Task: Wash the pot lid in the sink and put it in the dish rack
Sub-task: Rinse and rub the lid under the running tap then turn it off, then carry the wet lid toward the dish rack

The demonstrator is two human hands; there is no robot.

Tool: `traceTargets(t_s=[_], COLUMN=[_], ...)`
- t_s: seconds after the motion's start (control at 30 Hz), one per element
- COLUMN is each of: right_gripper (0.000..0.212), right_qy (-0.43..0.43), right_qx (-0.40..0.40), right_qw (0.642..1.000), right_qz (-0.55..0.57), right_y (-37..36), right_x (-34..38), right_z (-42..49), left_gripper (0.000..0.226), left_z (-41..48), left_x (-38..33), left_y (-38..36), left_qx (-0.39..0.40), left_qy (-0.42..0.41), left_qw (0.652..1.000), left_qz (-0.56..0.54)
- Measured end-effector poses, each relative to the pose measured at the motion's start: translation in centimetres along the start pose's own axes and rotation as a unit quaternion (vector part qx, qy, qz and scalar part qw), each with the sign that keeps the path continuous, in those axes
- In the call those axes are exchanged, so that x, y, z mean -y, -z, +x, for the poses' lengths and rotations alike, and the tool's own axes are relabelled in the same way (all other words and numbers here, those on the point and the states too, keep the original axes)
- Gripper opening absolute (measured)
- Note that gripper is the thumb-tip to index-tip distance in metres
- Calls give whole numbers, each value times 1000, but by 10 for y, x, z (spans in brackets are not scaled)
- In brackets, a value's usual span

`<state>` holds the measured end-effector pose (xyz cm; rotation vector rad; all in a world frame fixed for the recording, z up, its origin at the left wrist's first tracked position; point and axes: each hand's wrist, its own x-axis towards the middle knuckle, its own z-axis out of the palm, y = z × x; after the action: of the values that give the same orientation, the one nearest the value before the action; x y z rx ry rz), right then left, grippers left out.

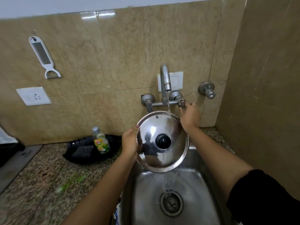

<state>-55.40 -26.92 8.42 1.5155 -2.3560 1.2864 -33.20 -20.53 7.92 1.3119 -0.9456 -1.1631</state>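
Rinsing is the step in hand: the left hand (129, 142) grips the left rim of the round, shiny steel pot lid with a black knob (162, 141), tilting it over the stainless steel sink (191, 184) beneath the stream from the curved chrome tap (165, 78). The right hand (190, 115), just beyond the lid's upper right edge, pinches the tap's right-hand valve handle (182, 103). Water sheets off the lid's lower rim toward the drain. Next, I judge, comes wetting or scrubbing both faces; no dish rack is in view.

A dish soap bottle (101, 141) and a dark pad, perhaps a scrubber (82, 151), sit in a black tray (113, 153) on the counter.
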Motion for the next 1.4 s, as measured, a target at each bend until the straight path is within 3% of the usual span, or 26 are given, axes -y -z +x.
traceTargets(t_s=[0.07, 0.13, 0.2, 0.3, 0.37, 0.57, 0.67, 0.87, 0.97, 1.1, 1.27, 1.4], right_gripper=[31, 41, 51, 40, 27, 18, 19, 14, 13, 12, 14, 20], right_qy=[1, -38, -105, -125, -86, -49, 6, 114, 193, 262, 154, -4], right_qx=[39, 95, 175, 318, 352, 278, 252, 211, 171, 135, 144, 137], right_qw=[999, 989, 953, 875, 858, 861, 870, 910, 929, 930, 933, 879], right_qz=[14, 104, 224, 342, 364, 424, 423, 339, 264, 221, 290, 456], right_y=[7, 18, 34, 65, 74, 99, 112, 128, 130, 129, 124, 108], right_x=[-5, -11, -15, -20, -27, -16, -5, 6, 6, 8, 16, 41], right_z=[-4, -13, -31, -64, -77, -93, -99, -109, -114, -118, -110, -108], left_gripper=[33, 32, 28, 23, 23, 21, 30, 36, 34, 30, 28, 30], left_z=[-1, -3, -6, -11, -17, -36, -44, -53, -56, -58, -58, -45], left_x=[0, 2, 3, 6, 7, 13, 20, 40, 43, 42, 26, 3], left_y=[2, 5, 10, 17, 19, 14, 10, 13, 15, 15, 22, 52], left_qx=[5, 13, 18, 26, 17, 14, -6, 11, 11, 18, 34, -10], left_qy=[-5, -15, -21, -31, -36, -10, 3, -30, -16, -6, 14, 14], left_qw=[1000, 999, 998, 992, 987, 973, 983, 999, 1000, 999, 999, 999], left_qz=[-12, -30, -63, -121, -156, -230, -185, 12, 21, 33, -21, -50])
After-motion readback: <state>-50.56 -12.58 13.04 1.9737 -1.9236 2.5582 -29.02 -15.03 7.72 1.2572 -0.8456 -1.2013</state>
